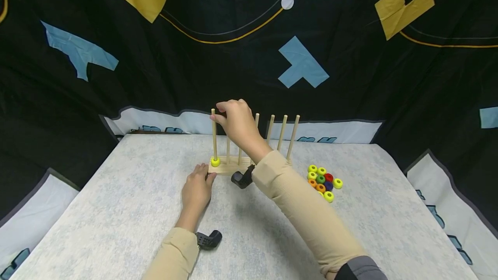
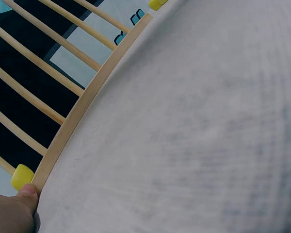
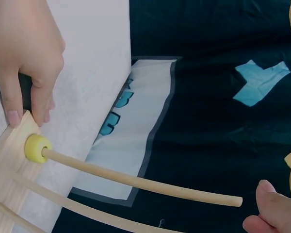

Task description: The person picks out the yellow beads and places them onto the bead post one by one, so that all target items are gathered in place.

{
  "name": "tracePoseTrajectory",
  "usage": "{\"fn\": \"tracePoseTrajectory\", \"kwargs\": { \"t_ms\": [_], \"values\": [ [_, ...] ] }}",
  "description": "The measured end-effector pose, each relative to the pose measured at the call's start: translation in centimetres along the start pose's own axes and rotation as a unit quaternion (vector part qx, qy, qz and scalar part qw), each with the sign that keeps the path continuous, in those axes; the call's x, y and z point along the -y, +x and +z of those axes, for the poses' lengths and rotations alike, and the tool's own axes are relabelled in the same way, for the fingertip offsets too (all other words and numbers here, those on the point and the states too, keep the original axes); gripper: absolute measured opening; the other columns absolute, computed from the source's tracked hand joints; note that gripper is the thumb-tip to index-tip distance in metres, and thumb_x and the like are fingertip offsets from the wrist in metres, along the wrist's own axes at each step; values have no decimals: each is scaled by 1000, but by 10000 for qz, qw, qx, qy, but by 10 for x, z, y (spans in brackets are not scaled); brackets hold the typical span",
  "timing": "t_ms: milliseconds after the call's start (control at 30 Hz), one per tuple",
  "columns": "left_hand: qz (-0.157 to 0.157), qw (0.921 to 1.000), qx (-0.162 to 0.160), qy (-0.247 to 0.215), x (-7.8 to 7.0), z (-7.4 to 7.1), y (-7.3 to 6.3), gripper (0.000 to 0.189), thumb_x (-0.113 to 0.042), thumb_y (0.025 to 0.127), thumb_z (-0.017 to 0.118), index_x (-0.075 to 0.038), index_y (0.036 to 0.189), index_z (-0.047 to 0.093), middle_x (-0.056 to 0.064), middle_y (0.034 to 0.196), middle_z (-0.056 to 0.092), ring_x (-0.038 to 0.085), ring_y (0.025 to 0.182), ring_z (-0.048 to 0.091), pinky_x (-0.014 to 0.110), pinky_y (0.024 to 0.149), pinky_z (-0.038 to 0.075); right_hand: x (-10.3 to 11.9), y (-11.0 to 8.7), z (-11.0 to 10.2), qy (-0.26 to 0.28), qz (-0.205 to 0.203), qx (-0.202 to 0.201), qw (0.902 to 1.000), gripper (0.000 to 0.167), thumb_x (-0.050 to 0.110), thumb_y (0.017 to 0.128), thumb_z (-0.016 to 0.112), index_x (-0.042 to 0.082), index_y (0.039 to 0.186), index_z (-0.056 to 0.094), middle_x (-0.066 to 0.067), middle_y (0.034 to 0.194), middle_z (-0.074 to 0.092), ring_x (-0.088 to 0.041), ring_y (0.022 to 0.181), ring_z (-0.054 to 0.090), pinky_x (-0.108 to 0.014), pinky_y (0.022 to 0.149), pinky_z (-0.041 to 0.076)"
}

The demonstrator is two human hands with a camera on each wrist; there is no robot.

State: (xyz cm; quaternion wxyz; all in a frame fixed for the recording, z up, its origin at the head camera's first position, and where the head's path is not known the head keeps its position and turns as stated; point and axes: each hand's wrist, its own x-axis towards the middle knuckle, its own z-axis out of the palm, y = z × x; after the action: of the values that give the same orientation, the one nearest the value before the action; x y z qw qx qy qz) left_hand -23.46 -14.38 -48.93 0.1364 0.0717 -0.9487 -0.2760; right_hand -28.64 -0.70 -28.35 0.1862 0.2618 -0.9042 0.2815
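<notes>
A wooden peg rack [image 1: 229, 170] with several upright pegs stands on the table. Its leftmost peg [image 1: 214, 135] carries one yellow bead [image 1: 215, 162] at the bottom. My left hand [image 1: 196, 189] grips the left end of the rack's base; in the right wrist view its thumb and fingers [image 3: 41, 97] straddle the corner. Beside the top of the leftmost peg is my right hand [image 1: 241, 122], thumb and fingers apart with nothing between them. In the right wrist view, the right hand's fingertips [image 3: 266, 189] are just clear of the peg's end.
Right of the rack lies a cluster of loose beads: yellow [image 1: 337, 183], orange [image 1: 312, 182], green [image 1: 320, 179], red [image 1: 328, 177] and purple. The light table [image 1: 116, 211] reaches back to a dark cloth [image 1: 218, 68]. My right forearm crosses in front of the rack.
</notes>
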Motion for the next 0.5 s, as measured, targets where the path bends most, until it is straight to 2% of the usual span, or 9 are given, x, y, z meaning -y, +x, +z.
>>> {"fn": "tracePoseTrajectory", "kwargs": {
  "t_ms": [300,500],
  "values": [
    [36,10000,-31,-48,-2,-1,-1,53,-35,101,56,2,139,53,19,149,48,38,142,41,60,111,39,-3,-18,-10,175,26,130,9998,39,32,92,71,11,125,70,-3,126,70,-19,110,60,-30,95,53],
    [16,10000,-36,-43,-2,-2,-1,54,-35,101,57,2,139,53,19,149,48,38,142,42,60,111,39,-8,-33,-14,395,21,47,9992,40,31,91,72,11,125,69,-3,126,70,-21,115,60,-38,106,48]
  ]
}}
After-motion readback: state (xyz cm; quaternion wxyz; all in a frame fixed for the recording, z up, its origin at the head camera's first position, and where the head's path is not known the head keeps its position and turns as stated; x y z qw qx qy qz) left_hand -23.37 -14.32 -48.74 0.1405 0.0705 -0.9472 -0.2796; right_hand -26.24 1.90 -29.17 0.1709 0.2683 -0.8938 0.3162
